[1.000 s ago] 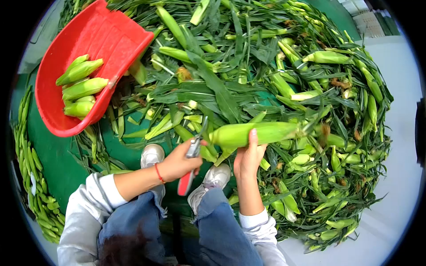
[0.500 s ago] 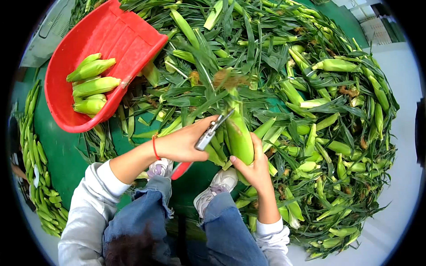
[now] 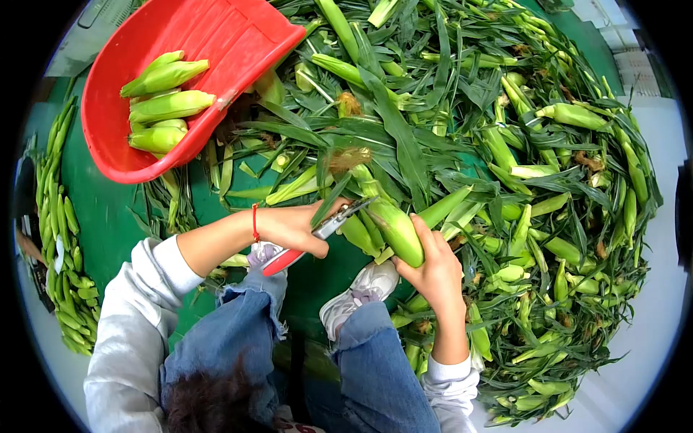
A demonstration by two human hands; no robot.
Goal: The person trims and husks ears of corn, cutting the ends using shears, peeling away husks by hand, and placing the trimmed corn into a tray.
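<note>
My left hand (image 3: 289,227) is closed around pruning shears (image 3: 330,225) with a red handle and metal jaws. The tips of the shears lie against the upper part of a green corn ear (image 3: 398,229). My right hand (image 3: 437,270) grips this ear from its right side, near the thick lower end. Brown silk (image 3: 346,159) hangs at the ear's upper left end, and the husk is still around it. Whether the blades have cut into the husk is too small to tell.
A red plastic scoop-shaped bin (image 3: 238,36) at upper left holds several trimmed corn ears (image 3: 170,76). A large heap of corn and leaves (image 3: 534,238) spreads across the middle and right. More ears (image 3: 68,281) line the far left. My shoes (image 3: 357,296) stand just below my hands.
The corn ear has tilted, its silk end swinging left and down. Both hands stay on their things, with the shears a little lower. The whole view has shifted, the red bin now appearing higher.
</note>
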